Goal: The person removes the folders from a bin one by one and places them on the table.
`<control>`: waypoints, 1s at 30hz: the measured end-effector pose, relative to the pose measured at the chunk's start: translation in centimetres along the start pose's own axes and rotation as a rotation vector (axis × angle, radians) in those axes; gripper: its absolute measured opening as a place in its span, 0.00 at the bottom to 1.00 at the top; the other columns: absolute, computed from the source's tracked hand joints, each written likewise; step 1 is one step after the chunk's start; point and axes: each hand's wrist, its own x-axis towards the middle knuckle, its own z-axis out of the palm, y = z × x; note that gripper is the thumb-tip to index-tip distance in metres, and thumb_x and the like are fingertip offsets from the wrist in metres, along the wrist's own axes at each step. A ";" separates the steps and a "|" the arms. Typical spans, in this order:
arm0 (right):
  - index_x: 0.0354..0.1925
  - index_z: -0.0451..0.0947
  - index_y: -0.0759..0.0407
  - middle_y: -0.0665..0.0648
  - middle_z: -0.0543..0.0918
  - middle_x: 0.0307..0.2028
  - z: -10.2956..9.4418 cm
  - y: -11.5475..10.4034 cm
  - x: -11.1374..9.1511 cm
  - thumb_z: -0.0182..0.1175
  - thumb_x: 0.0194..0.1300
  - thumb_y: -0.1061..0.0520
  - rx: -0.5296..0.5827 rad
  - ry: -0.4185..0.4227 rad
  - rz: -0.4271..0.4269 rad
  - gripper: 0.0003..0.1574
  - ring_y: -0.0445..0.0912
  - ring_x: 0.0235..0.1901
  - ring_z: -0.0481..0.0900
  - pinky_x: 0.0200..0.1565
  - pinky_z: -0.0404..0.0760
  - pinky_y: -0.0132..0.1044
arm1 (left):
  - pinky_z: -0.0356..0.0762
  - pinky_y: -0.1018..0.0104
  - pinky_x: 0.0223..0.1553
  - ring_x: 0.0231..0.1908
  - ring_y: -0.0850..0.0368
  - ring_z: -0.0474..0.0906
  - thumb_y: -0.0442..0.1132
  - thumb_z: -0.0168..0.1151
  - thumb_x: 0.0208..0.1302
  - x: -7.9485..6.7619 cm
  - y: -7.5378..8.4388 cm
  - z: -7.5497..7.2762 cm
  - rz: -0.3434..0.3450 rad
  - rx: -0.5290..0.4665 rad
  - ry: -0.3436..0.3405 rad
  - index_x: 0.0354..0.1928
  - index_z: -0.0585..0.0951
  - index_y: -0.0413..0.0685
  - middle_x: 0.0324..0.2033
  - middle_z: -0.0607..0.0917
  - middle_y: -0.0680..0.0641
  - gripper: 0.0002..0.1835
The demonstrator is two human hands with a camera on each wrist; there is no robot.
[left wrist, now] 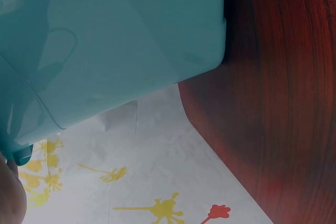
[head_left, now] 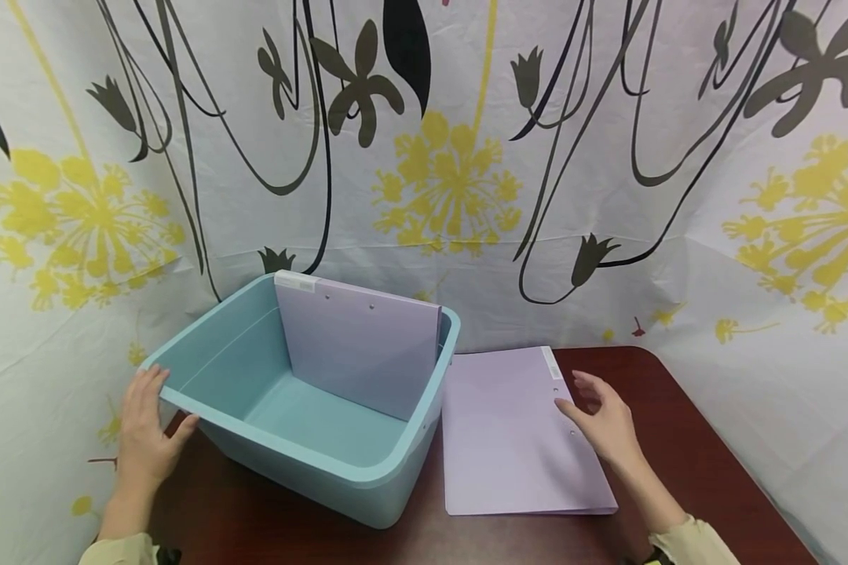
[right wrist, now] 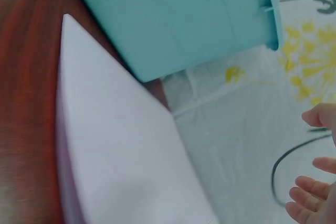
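Observation:
My left hand point(head_left: 144, 434) is at the near left corner of a light-blue plastic bin point(head_left: 275, 428), its fingers spread and touching the rim, thumb held apart on the front side. Inside the bin a lilac file folder point(head_left: 360, 345) stands upright, leaning on the back wall, a white label on its upper left corner. To the bin's right a second lilac folder point(head_left: 516, 447) lies flat, with a white label along its far right edge. Over that folder's right edge hovers my right hand point(head_left: 605, 420), fingers loosely bent and holding nothing. In the right wrist view its fingers point(right wrist: 310, 192) are spread.
Bin and flat folder are on a dark red-brown wooden table point(head_left: 707, 486). A white cloth point(head_left: 438, 71) with grey and yellow plant patterns hangs behind and at both sides. The bin's right wall stands close beside the folder's left edge.

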 end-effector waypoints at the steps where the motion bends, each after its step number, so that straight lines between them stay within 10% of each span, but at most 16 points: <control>1: 0.54 0.71 0.62 0.63 0.78 0.47 -0.1 -0.4 0.4 0.66 0.53 0.53 0.007 -0.006 -0.011 0.32 0.52 0.45 0.75 0.41 0.70 0.25 | 0.42 0.51 0.65 0.64 0.36 0.51 0.73 0.50 0.49 0.0 0.0 0.0 -0.001 0.001 -0.002 0.58 0.66 0.31 0.58 0.65 0.29 0.52; 7: 0.55 0.70 0.63 0.64 0.77 0.49 0.0 -2.7 2.5 0.64 0.55 0.51 0.082 -0.042 -0.022 0.31 0.55 0.48 0.74 0.46 0.72 0.49 | 0.41 0.51 0.65 0.65 0.38 0.50 0.71 0.50 0.51 -0.1 0.0 0.0 -0.008 0.005 -0.016 0.59 0.65 0.31 0.59 0.64 0.29 0.50; 30: 0.57 0.68 0.65 0.63 0.74 0.53 3.6 -11.6 7.1 0.66 0.51 0.54 0.165 -0.173 -0.240 0.36 0.54 0.51 0.72 0.49 0.73 0.48 | 0.41 0.50 0.65 0.65 0.38 0.50 0.69 0.52 0.51 -0.2 -0.3 0.0 -0.009 0.005 -0.017 0.59 0.64 0.30 0.59 0.64 0.29 0.49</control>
